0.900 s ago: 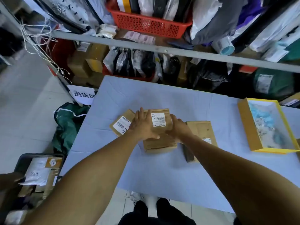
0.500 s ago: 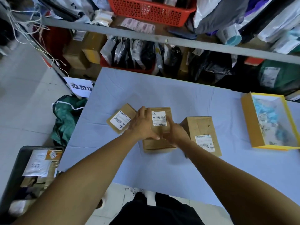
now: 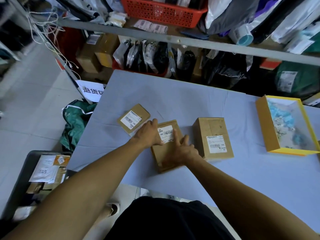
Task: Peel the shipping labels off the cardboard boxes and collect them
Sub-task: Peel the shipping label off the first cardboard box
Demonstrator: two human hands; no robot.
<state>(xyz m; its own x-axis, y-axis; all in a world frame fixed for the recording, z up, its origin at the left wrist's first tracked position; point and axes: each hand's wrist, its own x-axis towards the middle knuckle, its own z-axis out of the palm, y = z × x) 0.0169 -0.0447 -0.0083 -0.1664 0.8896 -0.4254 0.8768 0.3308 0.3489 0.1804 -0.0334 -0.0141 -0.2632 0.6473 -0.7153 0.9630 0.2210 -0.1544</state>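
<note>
Since the earlier view, right hand (image 3: 181, 149) has slid up onto the box top, forefinger now stretched to the label.

Left hand (image 3: 149, 134) lies flat with straight fingers, steadying the middle brown cardboard box (image 3: 167, 146) on the blue-covered table (image 3: 242, 179); neither hand grips anything. Its white barcoded shipping label (image 3: 165, 133) sits between both hands, touched by the right fingertip. Thin, limp and tear-prone, it likely wants lifting from a corner, peeled slowly. The box looks light and stiff.
</note>
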